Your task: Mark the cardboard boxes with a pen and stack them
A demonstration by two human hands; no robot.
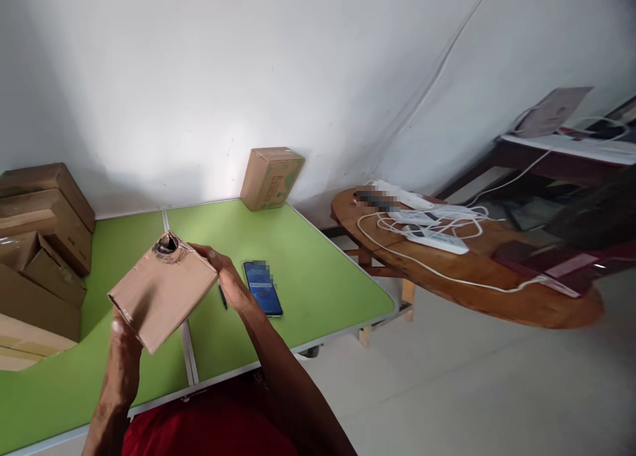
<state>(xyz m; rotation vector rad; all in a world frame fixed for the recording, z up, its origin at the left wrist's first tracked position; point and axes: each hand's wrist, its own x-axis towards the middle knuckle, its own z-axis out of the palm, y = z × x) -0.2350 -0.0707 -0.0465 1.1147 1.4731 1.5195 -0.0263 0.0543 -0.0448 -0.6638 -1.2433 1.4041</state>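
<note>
A small brown cardboard box (163, 293) is held up over the green table (313, 277), tilted, between both hands. Near its far corner is a ragged dark hole (167, 244) with scribbled or scorched-looking marks around it. My left hand (123, 350) grips the box's near left edge, its fingers mostly hidden beneath. My right hand (226, 274) is closed on the right side, fingers partly behind the box. Just right of that hand, a phone (263, 289) with a lit blue screen lies on the table. A black pen (222, 297) lies partly hidden by the box and wrist.
Several cardboard boxes (44, 257) are piled at the table's left. Another carton (272, 179) stands by the wall at the back. On the right, a wooden oval table (477, 284) carries white power strips (437, 238) with tangled cables. A white seam crosses the green table.
</note>
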